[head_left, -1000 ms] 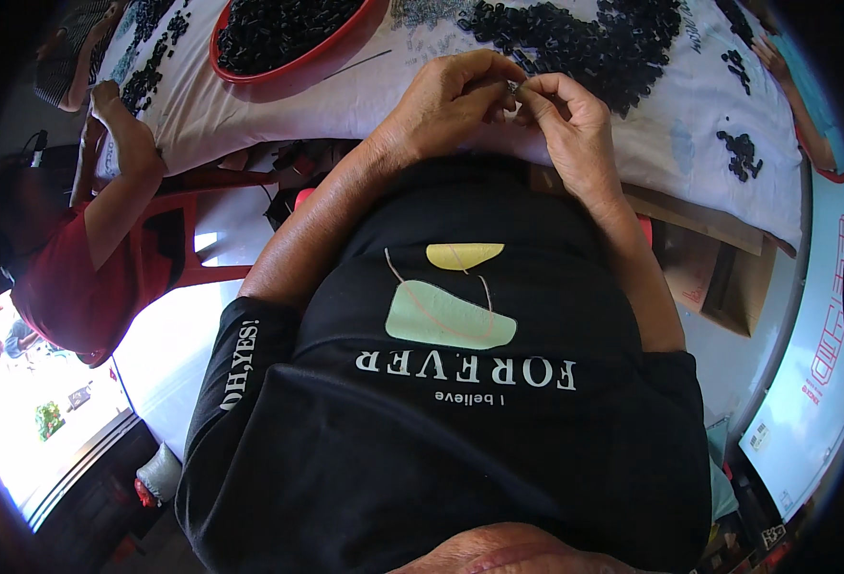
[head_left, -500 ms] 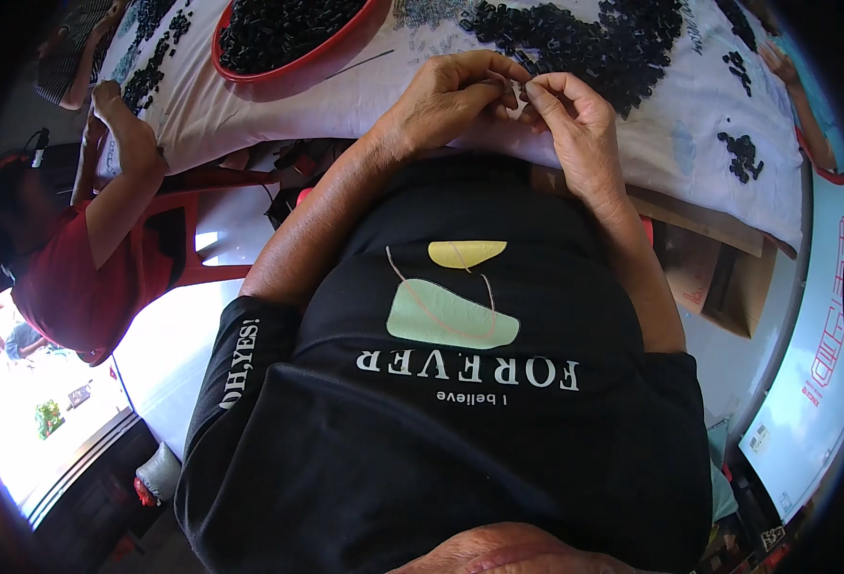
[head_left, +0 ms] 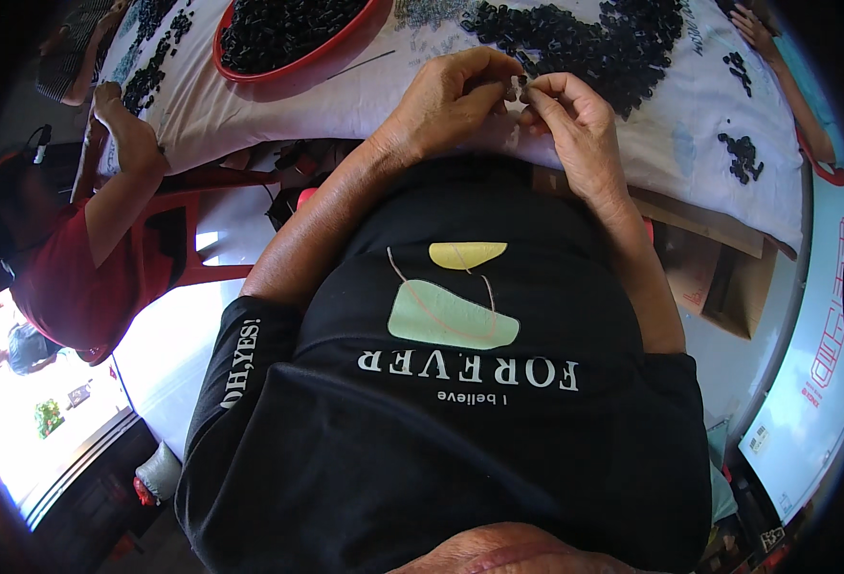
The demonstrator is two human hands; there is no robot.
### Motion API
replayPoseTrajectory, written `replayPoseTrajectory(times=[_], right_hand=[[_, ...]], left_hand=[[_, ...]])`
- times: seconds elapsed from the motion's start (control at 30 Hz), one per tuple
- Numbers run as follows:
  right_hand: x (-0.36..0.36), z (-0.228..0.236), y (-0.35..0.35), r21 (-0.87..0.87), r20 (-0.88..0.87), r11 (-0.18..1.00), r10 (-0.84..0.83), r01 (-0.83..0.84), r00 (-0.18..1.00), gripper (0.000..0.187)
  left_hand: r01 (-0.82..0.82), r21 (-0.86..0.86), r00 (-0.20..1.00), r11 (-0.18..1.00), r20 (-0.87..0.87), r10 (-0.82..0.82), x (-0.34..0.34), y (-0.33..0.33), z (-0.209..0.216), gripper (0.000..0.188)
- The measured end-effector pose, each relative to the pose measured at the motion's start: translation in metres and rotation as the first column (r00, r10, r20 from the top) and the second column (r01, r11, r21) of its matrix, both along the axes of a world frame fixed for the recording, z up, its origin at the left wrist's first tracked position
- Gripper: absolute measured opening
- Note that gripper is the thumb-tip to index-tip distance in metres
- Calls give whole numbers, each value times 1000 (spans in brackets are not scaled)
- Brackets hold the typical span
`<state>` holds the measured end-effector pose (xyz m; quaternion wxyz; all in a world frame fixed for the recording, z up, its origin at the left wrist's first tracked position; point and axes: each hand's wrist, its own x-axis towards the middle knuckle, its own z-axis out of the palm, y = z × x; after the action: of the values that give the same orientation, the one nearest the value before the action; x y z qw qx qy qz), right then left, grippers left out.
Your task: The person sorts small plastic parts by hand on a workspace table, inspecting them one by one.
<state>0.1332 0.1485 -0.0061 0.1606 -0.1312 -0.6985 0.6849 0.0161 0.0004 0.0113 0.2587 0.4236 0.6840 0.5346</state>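
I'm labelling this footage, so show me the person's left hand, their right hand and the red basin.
Left hand [head_left: 458,101]: head view, on the back of the hand.
Right hand [head_left: 577,122]: head view, on the thumb side of the hand.
Red basin [head_left: 261,78]: head view, on its near rim.

At upper centre-left, open white cloth [head_left: 341,107] is stretching between the red basin [head_left: 257,78] and the left hand [head_left: 455,94], a thin dark rod [head_left: 361,65] lying there. At upper right, a black heap [head_left: 623,67] is crowding the space beyond the right hand [head_left: 580,124].
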Motion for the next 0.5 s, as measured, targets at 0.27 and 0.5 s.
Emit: replayPoseTrajectory(times=[0.27,0.5], right_hand=[[0,2,-2,50,4,999,5,-5,1000,8],[0,4,-4,1,0,1000,-2,2,1000,9]], left_hand=[[-60,29,980,998,-189,64,3,2,-2,27],[-90,145,852,985,-502,152,6,3,-1,26]])
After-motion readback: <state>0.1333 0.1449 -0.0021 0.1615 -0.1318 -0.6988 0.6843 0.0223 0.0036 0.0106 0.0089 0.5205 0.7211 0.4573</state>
